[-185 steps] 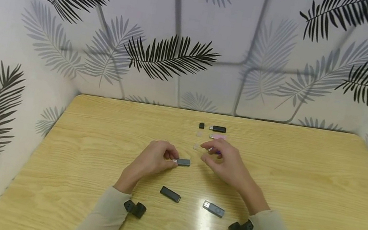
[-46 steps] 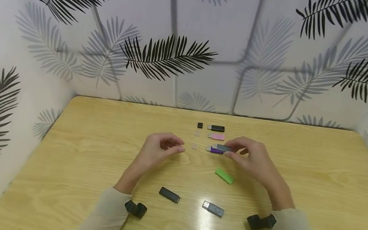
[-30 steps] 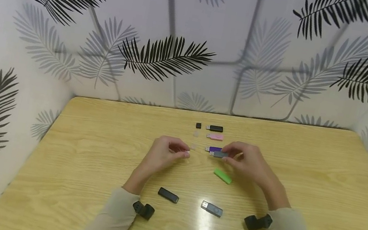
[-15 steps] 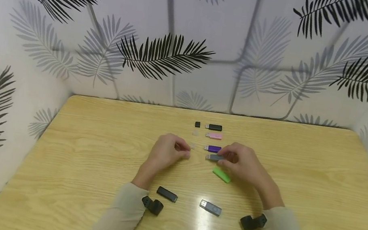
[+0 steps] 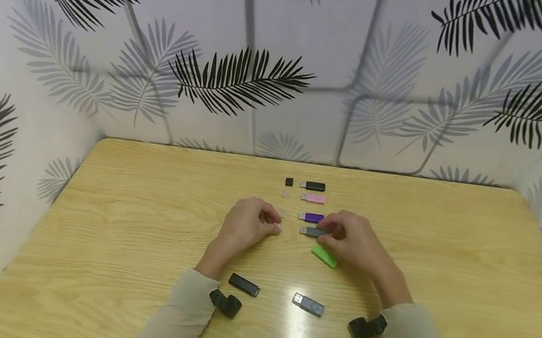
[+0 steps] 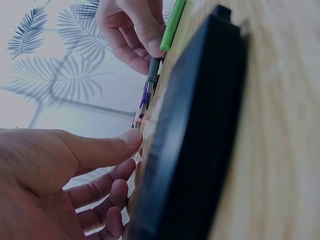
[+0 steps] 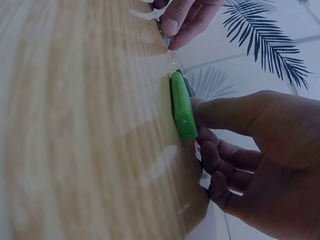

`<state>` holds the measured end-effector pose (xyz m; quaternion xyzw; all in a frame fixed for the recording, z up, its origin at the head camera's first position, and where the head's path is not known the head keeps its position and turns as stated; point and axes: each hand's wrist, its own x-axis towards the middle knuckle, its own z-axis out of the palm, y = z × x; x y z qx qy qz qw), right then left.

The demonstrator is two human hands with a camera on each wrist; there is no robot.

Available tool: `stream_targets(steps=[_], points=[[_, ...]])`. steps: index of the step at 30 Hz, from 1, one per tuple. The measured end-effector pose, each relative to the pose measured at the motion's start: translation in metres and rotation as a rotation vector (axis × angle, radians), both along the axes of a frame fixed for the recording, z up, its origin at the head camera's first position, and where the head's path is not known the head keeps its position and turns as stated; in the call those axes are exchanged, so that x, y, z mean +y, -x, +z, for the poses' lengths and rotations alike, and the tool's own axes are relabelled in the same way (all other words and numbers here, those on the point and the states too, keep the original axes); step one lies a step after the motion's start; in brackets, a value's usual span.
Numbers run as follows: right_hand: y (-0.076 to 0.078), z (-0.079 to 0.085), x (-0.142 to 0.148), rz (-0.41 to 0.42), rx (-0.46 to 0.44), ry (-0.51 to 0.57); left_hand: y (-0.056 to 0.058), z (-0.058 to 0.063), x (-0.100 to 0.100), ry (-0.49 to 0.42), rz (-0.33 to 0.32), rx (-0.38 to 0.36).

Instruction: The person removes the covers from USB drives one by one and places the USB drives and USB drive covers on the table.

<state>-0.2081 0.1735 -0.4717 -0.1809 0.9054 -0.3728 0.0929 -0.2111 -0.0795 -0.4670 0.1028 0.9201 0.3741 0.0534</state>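
In the head view my right hand (image 5: 355,241) pinches the right end of a grey USB stick (image 5: 311,232), which lies on the table just below a purple USB stick (image 5: 313,218). My left hand (image 5: 245,228) holds a small clear cap (image 7: 167,41) between thumb and forefinger, down at the tabletop left of the grey stick. Close under the right hand lies a bright green USB stick (image 5: 324,256); the right wrist view shows it (image 7: 182,106) beside the thumb. The left hand's fingers cover most of the cap.
Farther back are a pink USB stick (image 5: 313,199), a black one (image 5: 313,186), its black cap (image 5: 289,182) and a clear cap (image 5: 285,194). Nearer lie a black stick (image 5: 244,284) and a grey-blue stick (image 5: 308,304). A patterned wall cloth (image 5: 292,46) borders the table.
My right hand has taken the grey stick from near the left hand, over the purple one, and lowered it just below that. The left hand has moved slightly right with the clear cap.
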Motion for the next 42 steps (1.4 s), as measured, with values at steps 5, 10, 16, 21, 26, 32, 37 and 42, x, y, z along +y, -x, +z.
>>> stream_targets(steps=[5, 10, 16, 21, 26, 32, 37, 42], points=[[0.000, -0.001, -0.002, -0.002, 0.013, 0.000, 0.000, 0.000, -0.001, -0.020, -0.004, -0.005], [0.000, -0.002, -0.002, -0.005, 0.013, -0.003, 0.000, -0.001, -0.001, -0.023, -0.007, -0.016], [0.000, -0.001, -0.003, 0.002, 0.008, 0.005, -0.001, -0.001, -0.003, -0.026, -0.005, -0.026], [-0.001, -0.001, -0.002, 0.005, 0.007, 0.023, 0.000, -0.002, -0.008, -0.058, -0.016, -0.038], [-0.002, -0.003, 0.002, -0.007, 0.014, 0.050, 0.000, -0.004, -0.012, -0.134, -0.048, -0.052], [-0.002, -0.004, 0.004, -0.033, 0.053, 0.062, 0.000, -0.004, -0.021, -0.199, -0.079, -0.052], [-0.009, -0.003, 0.004, -0.053, 0.078, 0.053, -0.003, -0.003, -0.030, -0.218, -0.085, -0.048], [-0.013, -0.003, 0.004, -0.061, 0.057, 0.057, -0.004, -0.002, -0.036, -0.223, -0.079, -0.052]])
